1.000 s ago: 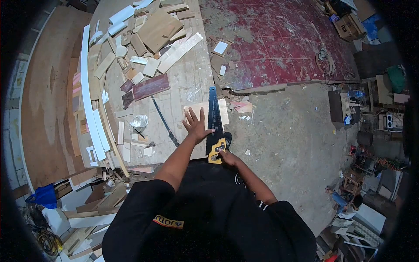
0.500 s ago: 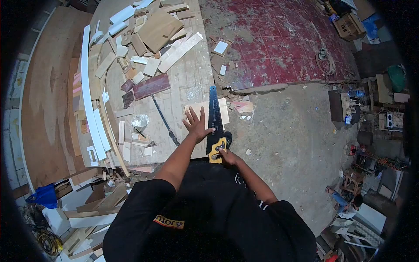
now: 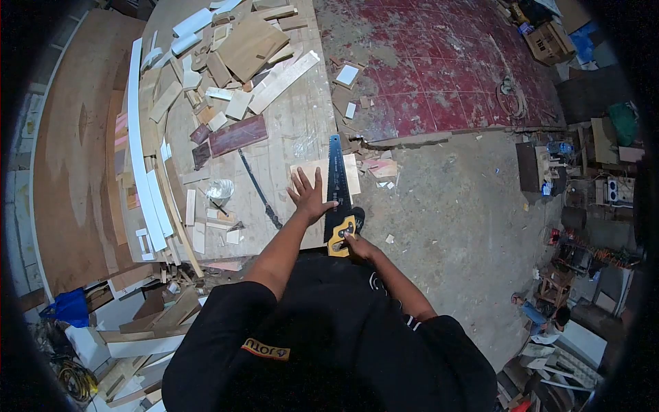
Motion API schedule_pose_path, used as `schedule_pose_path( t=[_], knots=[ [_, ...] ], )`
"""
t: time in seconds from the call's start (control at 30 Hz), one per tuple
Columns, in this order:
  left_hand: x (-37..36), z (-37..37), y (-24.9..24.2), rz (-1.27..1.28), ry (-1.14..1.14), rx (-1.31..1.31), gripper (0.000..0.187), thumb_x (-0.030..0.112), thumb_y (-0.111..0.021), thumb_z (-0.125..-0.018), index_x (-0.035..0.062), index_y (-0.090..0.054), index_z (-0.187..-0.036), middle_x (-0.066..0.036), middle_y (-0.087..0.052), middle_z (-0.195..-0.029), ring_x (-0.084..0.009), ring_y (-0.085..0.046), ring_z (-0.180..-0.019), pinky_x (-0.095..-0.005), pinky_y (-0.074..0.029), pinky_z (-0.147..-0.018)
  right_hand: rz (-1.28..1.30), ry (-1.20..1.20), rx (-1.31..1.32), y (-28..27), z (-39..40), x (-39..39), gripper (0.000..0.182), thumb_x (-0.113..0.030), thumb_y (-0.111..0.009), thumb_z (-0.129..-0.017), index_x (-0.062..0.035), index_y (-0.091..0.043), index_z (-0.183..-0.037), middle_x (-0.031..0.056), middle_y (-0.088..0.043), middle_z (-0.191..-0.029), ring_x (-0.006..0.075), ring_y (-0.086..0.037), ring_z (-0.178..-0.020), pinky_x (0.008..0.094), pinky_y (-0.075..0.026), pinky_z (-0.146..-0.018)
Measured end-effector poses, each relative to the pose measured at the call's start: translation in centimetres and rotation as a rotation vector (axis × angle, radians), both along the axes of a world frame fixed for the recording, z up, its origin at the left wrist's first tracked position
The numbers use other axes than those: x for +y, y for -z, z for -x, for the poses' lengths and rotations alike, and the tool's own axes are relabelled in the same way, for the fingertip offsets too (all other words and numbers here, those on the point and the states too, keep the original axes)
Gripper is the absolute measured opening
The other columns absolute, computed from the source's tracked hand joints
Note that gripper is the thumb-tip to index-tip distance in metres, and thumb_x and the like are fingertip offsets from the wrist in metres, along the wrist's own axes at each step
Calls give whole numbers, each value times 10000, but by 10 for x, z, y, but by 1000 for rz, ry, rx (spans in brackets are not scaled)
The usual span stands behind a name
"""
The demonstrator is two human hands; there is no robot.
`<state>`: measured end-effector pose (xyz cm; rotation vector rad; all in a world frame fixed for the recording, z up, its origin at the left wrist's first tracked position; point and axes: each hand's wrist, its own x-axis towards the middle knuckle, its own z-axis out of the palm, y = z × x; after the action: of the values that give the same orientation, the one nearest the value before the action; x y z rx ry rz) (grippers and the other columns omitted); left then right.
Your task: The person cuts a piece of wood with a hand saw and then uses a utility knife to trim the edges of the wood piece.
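My right hand (image 3: pixel 361 246) is closed round the yellow handle of a hand saw (image 3: pixel 336 172). The dark blade points away from me and lies across a pale thin board (image 3: pixel 351 176) at the right edge of the worktable (image 3: pixel 295 240). Spread flat on the board's left part is my left hand (image 3: pixel 310 198), its thumb touching or very close to the blade. A long thin dark strip (image 3: pixel 255 182) lies on the table to the left of that hand. The blade hides part of the board.
Wood offcuts (image 3: pixel 250 48) pile up at the table's far end. A dark red board (image 3: pixel 238 136), a small whitish cup (image 3: pixel 220 190) and long white strips (image 3: pixel 139 151) lie at left. Concrete floor (image 3: pixel 446 206) drops away at right. Another person (image 3: pixel 546 323) is at lower right.
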<state>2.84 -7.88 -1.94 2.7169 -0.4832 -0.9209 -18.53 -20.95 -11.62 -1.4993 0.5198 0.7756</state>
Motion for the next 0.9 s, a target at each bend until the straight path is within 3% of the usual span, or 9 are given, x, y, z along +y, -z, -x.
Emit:
schedule_pose_path(
  t=[0.17,0.23,0.33,0.43,0.57,0.67,0.73,0.83,0.9],
  knots=[
    [1,-1,2,0,-1,-2,1350,591,-839,-728,239,90,-1642,-319,275,-1621,-546,217,-1499,-781,-22,-1126,-14,11,-12,-5,-1,-1,652,-562,-322,-1086,-3,-614,-1253,123,-690,-1036,235,-606,-905,398,-487,-864],
    [2,-1,4,8,32,-5,1327,628,-793,-758,221,114,-1637,-349,294,-1598,-593,225,-1472,-817,-20,-1087,-9,8,-36,4,1,0,654,-562,-322,-1085,-2,-609,-1265,131,-697,-1079,246,-623,-935,400,-488,-888],
    [3,-1,7,16,31,-13,1332,617,-804,-754,222,111,-1638,-351,285,-1601,-590,224,-1474,-819,-26,-1086,20,-94,110,-25,-10,-8,661,-570,-322,-1083,-4,-621,-1245,128,-698,-1066,248,-625,-925,397,-489,-887],
    [4,-1,7,11,29,-12,1333,607,-811,-753,223,109,-1638,-353,278,-1603,-588,220,-1477,-816,-32,-1089,32,-52,139,-36,-13,-6,689,-608,-373,-1058,9,-649,-1189,127,-689,-1000,230,-608,-882,393,-490,-853],
    [4,-2,3,13,16,-9,1326,618,-803,-757,225,107,-1639,-352,273,-1605,-583,216,-1481,-812,-32,-1094,30,-28,236,-61,-21,-18,740,-652,-430,-1022,31,-631,-1227,136,-683,-995,222,-593,-871,403,-491,-824],
    [5,-2,0,12,12,6,1317,624,-795,-762,225,101,-1640,-347,261,-1613,-576,210,-1487,-805,-31,-1101,126,-71,237,-70,-27,-35,801,-672,-510,-973,45,-572,-1324,203,-700,-1132,291,-668,-975,434,-515,-873],
    [7,-2,1,18,24,2,1312,634,-790,-761,224,92,-1642,-340,251,-1620,-565,206,-1493,-799,-29,-1107,619,-319,270,-73,-36,-46,793,-640,-565,-949,17,-526,-1392,255,-672,-1268,384,-676,-1133,471,-521,-950],
    [9,-5,-2,29,27,24,1283,698,-733,-775,224,81,-1646,-336,246,-1624,-554,208,-1498,-793,-20,-1114,840,-371,225,-129,-70,-46,777,-576,-653,-899,-1,-518,-1406,275,-673,-1247,390,-671,-1149,465,-522,-962],
    [12,-6,0,43,33,27,1235,767,-643,-804,214,67,-1649,-333,235,-1629,-553,212,-1497,-792,-18,-1116,830,-348,166,-150,-91,-43,748,-562,-656,-901,-3,-533,-1382,280,-670,-1249,401,-660,-1164,475,-517,-974]
  ],
)
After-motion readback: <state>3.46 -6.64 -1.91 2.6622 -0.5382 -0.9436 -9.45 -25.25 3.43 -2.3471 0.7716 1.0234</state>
